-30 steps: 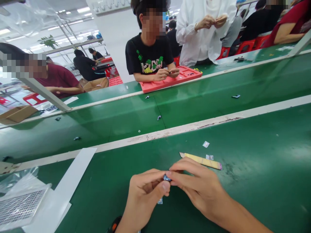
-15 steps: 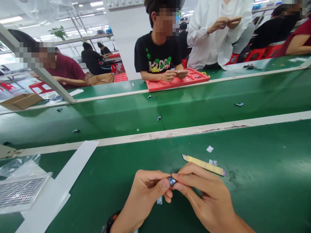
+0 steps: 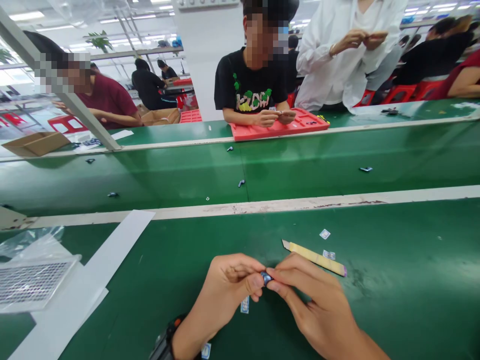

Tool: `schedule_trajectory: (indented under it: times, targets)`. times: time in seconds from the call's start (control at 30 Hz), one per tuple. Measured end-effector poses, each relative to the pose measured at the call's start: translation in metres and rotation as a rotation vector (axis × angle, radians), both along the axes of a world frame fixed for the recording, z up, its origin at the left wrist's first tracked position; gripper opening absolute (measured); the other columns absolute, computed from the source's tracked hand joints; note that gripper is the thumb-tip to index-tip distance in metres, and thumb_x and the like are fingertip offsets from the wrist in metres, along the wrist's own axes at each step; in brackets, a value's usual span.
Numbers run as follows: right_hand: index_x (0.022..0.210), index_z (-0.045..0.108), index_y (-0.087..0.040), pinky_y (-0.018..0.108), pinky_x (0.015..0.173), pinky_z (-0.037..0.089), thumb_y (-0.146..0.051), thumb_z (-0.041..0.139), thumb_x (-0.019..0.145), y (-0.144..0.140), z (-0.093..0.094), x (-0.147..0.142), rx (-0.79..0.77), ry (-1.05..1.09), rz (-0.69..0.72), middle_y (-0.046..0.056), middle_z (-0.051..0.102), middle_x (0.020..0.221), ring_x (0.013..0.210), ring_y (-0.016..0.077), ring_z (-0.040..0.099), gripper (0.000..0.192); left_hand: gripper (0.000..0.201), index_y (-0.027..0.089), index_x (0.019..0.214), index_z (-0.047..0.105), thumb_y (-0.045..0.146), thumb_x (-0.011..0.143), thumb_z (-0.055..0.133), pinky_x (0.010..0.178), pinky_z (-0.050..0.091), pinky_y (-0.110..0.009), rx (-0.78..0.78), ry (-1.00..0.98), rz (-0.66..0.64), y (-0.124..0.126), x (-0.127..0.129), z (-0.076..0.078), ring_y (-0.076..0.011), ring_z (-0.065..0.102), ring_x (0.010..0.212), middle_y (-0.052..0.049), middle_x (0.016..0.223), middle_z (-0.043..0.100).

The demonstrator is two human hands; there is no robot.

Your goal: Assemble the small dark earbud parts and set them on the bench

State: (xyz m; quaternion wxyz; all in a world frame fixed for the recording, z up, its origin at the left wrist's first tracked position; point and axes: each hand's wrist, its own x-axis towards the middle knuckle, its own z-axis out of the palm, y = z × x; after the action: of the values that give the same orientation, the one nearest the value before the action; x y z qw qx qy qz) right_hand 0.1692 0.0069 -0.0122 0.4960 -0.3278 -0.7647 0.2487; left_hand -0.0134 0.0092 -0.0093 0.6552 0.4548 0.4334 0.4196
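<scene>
- Pinching a small blue part [image 3: 266, 277] between both hands: left hand [image 3: 230, 285] grips it with thumb and fingers, right hand [image 3: 315, 300] clamps its other side, just above the green bench [image 3: 393, 300].
- Step, by judgement: fitting or peeling something on the part; next move calls for fine fingertip control.
- Stick [image 3: 314, 257] lies just beyond the right hand; small labels [image 3: 324, 234] nearby.
- Clear bag [image 3: 32, 280] at left holds a mesh sheet.
- Red tray [image 3: 279, 129] opposite holds a few small pieces; a co-worker's hands rest over it.
</scene>
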Motion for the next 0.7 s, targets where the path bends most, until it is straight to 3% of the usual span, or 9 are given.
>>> schedule_trajectory:
  times: [0.13, 0.23, 0.3, 0.4, 0.57, 0.7]
  targets:
    - [0.094, 0.067, -0.018, 0.027, 0.059, 0.048, -0.004, 0.052, 0.095, 0.001, -0.009, 0.000, 0.020, -0.193, 0.061, 0.005, 0.063, 0.078, 0.068, 0.0163, 0.058, 0.021, 0.041, 0.011, 0.082, 0.079, 0.051, 0.072, 0.081, 0.056, 0.049, -0.026, 0.042, 0.117, -0.082, 0.005, -0.009, -0.008, -0.0133, 0.058, 0.056, -0.006, 0.064, 0.069]
    - [0.089, 0.064, -0.016, 0.029, 0.057, 0.046, -0.006, 0.044, 0.098, 0.000, -0.018, -0.004, 0.064, -0.347, 0.038, 0.006, 0.060, 0.076, 0.066, 0.0179, 0.055, 0.024, 0.027, 0.011, 0.081, 0.082, 0.037, 0.076, 0.077, 0.063, 0.050, -0.029, 0.101, 0.222, -0.106, 0.008, -0.014, -0.011, -0.0188, 0.065, 0.067, -0.011, 0.076, 0.073]
    - [0.086, 0.061, -0.016, 0.030, 0.056, 0.046, -0.006, 0.041, 0.099, -0.002, -0.025, -0.008, 0.112, -0.425, 0.007, 0.006, 0.059, 0.075, 0.066, 0.0189, 0.054, 0.026, 0.016, 0.013, 0.078, 0.082, 0.024, 0.078, 0.071, 0.063, 0.047, -0.028, 0.155, 0.327, -0.108, 0.007, -0.014, -0.010, -0.0193, 0.064, 0.071, -0.009, 0.080, 0.072]
    - [0.081, 0.058, -0.017, 0.030, 0.056, 0.045, -0.005, 0.039, 0.098, -0.004, -0.035, -0.013, 0.206, -0.515, -0.044, 0.006, 0.058, 0.073, 0.065, 0.0197, 0.053, 0.028, 0.021, 0.017, 0.071, 0.080, 0.010, 0.078, 0.062, 0.062, 0.042, -0.028, 0.242, 0.491, -0.094, 0.001, -0.011, -0.007, -0.0180, 0.060, 0.069, -0.004, 0.071, 0.066]
    - [0.076, 0.055, -0.018, 0.031, 0.055, 0.043, 0.001, 0.039, 0.093, -0.009, -0.042, -0.024, 0.359, -0.595, -0.136, 0.005, 0.055, 0.070, 0.063, 0.0204, 0.051, 0.030, 0.026, 0.019, 0.065, 0.074, 0.004, 0.079, 0.058, 0.080, 0.040, -0.035, 0.353, 0.678, -0.016, -0.012, -0.008, -0.005, -0.0216, 0.056, 0.081, -0.004, 0.075, 0.064]
    - [0.076, 0.055, -0.019, 0.033, 0.057, 0.044, 0.008, 0.038, 0.079, -0.012, -0.042, -0.028, 0.436, -0.694, -0.174, 0.006, 0.054, 0.072, 0.065, 0.0222, 0.051, 0.032, 0.026, 0.019, 0.063, 0.073, 0.002, 0.077, 0.059, 0.077, 0.040, -0.033, 0.381, 0.724, -0.034, -0.013, -0.013, -0.008, -0.0204, 0.058, 0.078, -0.003, 0.073, 0.066]
